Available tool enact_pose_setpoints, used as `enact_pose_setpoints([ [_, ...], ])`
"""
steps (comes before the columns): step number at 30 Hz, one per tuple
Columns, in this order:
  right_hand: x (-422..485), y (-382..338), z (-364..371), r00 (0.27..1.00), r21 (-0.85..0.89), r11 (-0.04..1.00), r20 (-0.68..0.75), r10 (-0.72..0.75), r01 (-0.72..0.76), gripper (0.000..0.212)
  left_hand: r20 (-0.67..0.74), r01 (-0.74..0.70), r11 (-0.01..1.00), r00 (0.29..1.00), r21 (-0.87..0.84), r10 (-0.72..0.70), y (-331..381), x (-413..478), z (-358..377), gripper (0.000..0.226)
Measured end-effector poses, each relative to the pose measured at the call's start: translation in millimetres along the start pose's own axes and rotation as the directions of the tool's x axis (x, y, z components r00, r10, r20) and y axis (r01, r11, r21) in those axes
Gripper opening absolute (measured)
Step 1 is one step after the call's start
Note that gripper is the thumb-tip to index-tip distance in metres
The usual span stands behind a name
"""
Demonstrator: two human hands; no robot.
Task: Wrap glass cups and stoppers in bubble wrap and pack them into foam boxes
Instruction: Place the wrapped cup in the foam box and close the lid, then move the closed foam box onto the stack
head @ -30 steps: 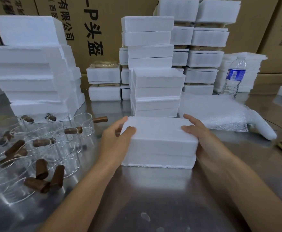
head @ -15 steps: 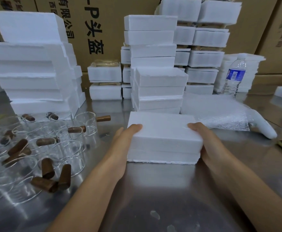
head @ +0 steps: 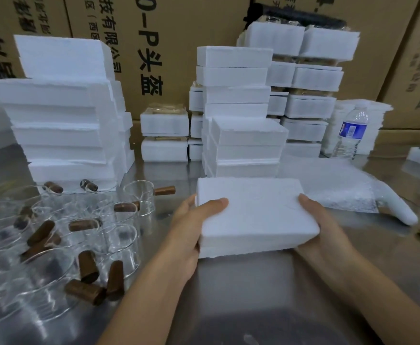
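A closed white foam box (head: 256,215) is held between both hands, tilted with its near edge lifted off the metal table (head: 253,295). My left hand (head: 194,225) grips its left end, thumb on the lid. My right hand (head: 316,220) grips the right end, thumb on top and fingers underneath. Several clear glass cups (head: 119,242) stand and lie at the left with brown stoppers (head: 88,266) scattered among them. A sheet of bubble wrap (head: 328,185) lies to the right behind the box.
Stacks of white foam boxes (head: 61,125) rise at the left, and more foam box stacks (head: 238,115) stand in the middle and back right. A water bottle (head: 349,131) stands at the right. Cardboard cartons (head: 179,33) wall the back. A white foam piece (head: 400,210) lies beside the wrap.
Both hands closed round the ends of the foam box and raised it off the table, tilting it toward me. The camera moved closer.
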State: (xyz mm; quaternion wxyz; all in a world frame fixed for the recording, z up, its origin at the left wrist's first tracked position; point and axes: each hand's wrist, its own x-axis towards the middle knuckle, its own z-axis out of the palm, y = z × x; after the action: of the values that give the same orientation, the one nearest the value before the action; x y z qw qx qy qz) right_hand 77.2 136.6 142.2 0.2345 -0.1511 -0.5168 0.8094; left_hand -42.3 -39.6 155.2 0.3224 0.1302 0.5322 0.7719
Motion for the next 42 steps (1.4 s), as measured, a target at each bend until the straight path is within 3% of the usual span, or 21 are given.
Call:
enact_pose_setpoints([
  [6,-2.4,-2.5,5.1,1.0,-0.085,0.996,0.027,0.007,-0.004,0.032,-0.007,-0.003,0.999,1.0,-0.044,0.003,-1.0,-0.4,-1.4,0.034],
  [11,0.7,-4.1,3.9,0.999,-0.134,0.991,0.042,0.025,-0.019,0.061,-0.034,-0.02,0.993,0.999,-0.114,0.016,3.2,0.0,-4.5,0.041],
  [15,3.3,-2.0,4.8,0.997,-0.245,0.967,0.003,0.073,-0.07,0.069,-0.066,-0.034,0.988,0.998,-0.154,0.025,3.8,-0.5,-3.9,0.042],
  [19,10.8,0.0,8.6,0.998,-0.212,0.975,-0.042,0.052,-0.059,0.074,-0.083,-0.094,0.986,0.993,-0.137,0.083,-2.0,-1.4,3.5,0.044],
  [23,20.3,-5.7,9.3,0.999,-0.197,0.98,-0.054,-0.007,-0.004,0.063,-0.08,-0.196,0.971,0.979,-0.136,0.187,-5.7,-2.3,8.8,0.066],
  [28,34.1,-36.2,21.5,0.989,-0.321,0.939,-0.034,-0.142,0.123,0.047,0.016,-0.255,0.918,0.962,-0.304,0.273,-6.4,0.4,7.6,0.075],
  [31,45.7,-69.4,34.1,0.983,-0.284,0.945,-0.044,-0.179,0.16,0.033,0.041,-0.244,0.905,0.961,-0.349,0.274,-7.1,3.8,7.4,0.092],
  [33,57.0,-97.2,44.8,0.976,-0.203,0.963,-0.095,-0.197,0.175,0.027,-0.003,-0.197,0.925,0.978,-0.325,0.208,-13.2,9.4,6.8,0.082],
  [36,77.2,-138.7,64.5,0.954,-0.096,0.972,-0.196,-0.228,0.213,0.024,0.037,-0.171,0.954,0.982,-0.248,0.186,-22.7,14.5,8.0,0.061],
  [39,100.4,-167.3,76.2,0.929,-0.131,0.964,-0.265,-0.258,0.231,0.03,0.051,-0.146,0.973,0.986,-0.181,0.158,-27.1,18.2,12.3,0.039],
  [42,122.5,-178.1,77.3,0.931,-0.182,0.971,-0.303,-0.203,0.152,0.042,0.05,-0.125,0.985,0.99,-0.12,0.132,-30.9,25.3,11.6,0.023],
])
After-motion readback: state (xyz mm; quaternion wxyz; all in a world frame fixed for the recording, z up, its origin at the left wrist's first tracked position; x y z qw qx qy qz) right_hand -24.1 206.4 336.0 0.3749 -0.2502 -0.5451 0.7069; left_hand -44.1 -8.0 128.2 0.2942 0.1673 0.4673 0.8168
